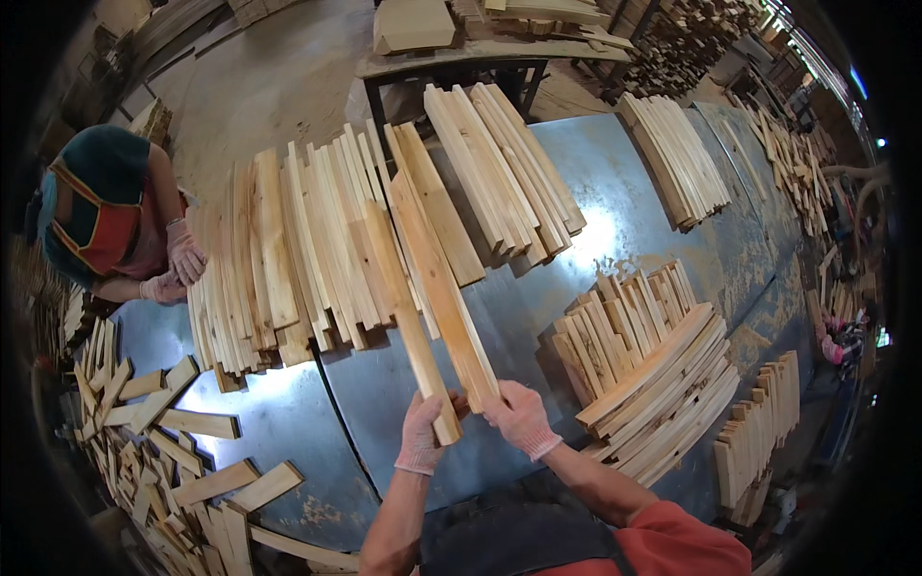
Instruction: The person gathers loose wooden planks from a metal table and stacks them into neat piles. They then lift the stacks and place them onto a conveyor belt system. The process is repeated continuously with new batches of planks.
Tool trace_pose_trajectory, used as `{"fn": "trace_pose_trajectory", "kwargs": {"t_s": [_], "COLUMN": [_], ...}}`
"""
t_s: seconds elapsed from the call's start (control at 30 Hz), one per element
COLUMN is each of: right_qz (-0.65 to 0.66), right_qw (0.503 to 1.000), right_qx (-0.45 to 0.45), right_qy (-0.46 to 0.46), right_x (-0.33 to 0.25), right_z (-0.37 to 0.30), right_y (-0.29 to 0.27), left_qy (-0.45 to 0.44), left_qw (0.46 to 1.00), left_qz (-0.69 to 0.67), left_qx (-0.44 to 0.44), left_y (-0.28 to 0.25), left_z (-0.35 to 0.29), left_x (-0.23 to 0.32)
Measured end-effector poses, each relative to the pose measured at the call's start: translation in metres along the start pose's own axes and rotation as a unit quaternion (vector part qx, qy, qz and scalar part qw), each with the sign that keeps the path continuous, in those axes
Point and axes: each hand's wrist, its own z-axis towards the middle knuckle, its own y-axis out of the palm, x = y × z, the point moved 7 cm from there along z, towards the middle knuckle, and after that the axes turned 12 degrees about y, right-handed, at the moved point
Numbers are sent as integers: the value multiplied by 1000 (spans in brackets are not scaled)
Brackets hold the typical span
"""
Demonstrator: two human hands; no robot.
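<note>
Two long pale wooden boards (444, 298) are filling pink-gloved left hand (420, 432) and right hand (523, 420), fingers closed; far pale-wood stacks (490, 158) are looking arranged, near-left heap (213, 483) unsorted.

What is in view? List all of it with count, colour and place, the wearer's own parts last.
Left held board: one, pale brown, in the left hand
Right held board: one, orange-brown, in the right hand
Long-board row: many, pale, left of centre
Far stacks: two, pale, far middle and far right
Near-right stacks: three, pale to brown, short pieces, long boards, edge stack
Loose offcuts: many, brown, lower left
Worktop: seamed, blue-grey, beneath
Back bench: one, brown top, far side
Co-worker: one, green and red clothing, left
Left hand: one, pale pink glove, lower centre
Right hand: one, pale pink glove, beside it
</note>
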Motion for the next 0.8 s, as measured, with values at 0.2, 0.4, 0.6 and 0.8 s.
{"fn": "trace_pose_trajectory", "kwargs": {"t_s": [0.2,0.4,0.6,0.8], "right_qz": [-55,65,137,69], "right_qw": [998,984,970,987], "right_qx": [-22,-150,-181,-117], "right_qy": [-17,75,88,92], "right_x": [72,100,120,128], "right_z": [-47,-61,-55,-42], "right_y": [-16,-20,0,12], "left_qy": [63,40,4,1], "left_qw": [931,847,814,802], "left_qz": [341,516,570,585], "left_qx": [113,119,111,124], "left_y": [17,30,35,19], "left_z": [-27,-47,-57,-51], "left_x": [-51,-59,-48,-62]}}
